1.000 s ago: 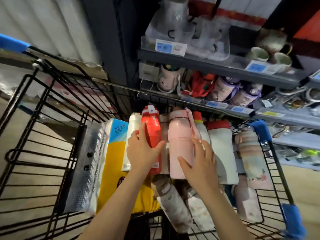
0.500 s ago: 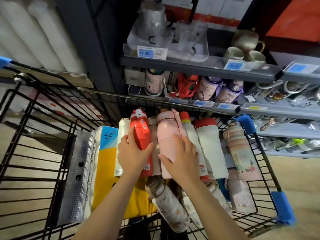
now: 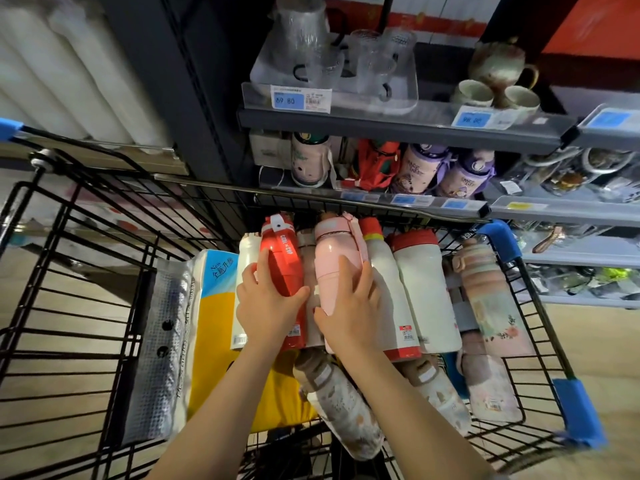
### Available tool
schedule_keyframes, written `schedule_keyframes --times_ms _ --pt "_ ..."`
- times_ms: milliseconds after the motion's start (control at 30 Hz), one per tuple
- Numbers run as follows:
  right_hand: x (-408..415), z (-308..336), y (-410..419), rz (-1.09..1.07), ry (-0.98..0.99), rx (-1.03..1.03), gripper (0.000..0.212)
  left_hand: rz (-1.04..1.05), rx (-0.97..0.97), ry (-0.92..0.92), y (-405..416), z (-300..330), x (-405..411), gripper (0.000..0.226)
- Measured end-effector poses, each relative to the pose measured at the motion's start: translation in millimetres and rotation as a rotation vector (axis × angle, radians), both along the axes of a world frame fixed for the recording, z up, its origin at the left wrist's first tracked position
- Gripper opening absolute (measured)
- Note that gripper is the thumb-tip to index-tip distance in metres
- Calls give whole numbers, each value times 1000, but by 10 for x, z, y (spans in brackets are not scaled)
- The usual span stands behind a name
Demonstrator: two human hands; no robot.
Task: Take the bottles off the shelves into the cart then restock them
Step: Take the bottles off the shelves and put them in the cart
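**Both hands on bottles in the cart**

Left hand (image 3: 268,306) wrapped round the red bottle (image 3: 282,261), thumb across its front, fingers (image 3: 261,268) curled at its left side; right hand (image 3: 349,313) closed on the pink bottle (image 3: 334,258), fingers spread over its lower body, thumb at its left edge; both bottles lying among others at the far end of the black wire cart (image 3: 86,306), caps towards the shelves. Packed just right of the pink one: two white bottles with red caps (image 3: 424,289), then a pastel striped bottle (image 3: 485,296) against the cart's right wall; a floral bottle (image 3: 341,410) lay nearer, beneath the forearms. Left of the red bottle, a yellow-and-blue tissue pack (image 3: 213,323) beside a clear-wrapped roll pack (image 3: 162,341). On the lower shelf (image 3: 415,202) just beyond the cart: a cream flask (image 3: 308,161), a red item, two purple-lidded bottles (image 3: 446,171). On the upper shelf (image 3: 398,123): a glass pitcher set (image 3: 332,57) and a ceramic tea set (image 3: 498,77).
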State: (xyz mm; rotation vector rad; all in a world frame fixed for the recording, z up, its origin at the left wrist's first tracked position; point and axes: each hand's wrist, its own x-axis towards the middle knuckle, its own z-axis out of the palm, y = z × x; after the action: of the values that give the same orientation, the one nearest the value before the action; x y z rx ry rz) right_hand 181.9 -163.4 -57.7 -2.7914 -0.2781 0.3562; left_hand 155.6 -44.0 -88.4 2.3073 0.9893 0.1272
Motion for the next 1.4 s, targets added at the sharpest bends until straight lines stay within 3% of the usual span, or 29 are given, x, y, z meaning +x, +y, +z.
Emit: schedule_keyframes --times_ms 600,967,1400 --pt "-17 0 27 16 -23 -75 92 39 -169 -262 118 179 -432 90" --pt "-247 152 14 58 29 88 101 126 -310 -404 321 400 -994 88" --pt "-496 96 404 158 -26 100 98 176 -347 -411 549 541 -1362 92"
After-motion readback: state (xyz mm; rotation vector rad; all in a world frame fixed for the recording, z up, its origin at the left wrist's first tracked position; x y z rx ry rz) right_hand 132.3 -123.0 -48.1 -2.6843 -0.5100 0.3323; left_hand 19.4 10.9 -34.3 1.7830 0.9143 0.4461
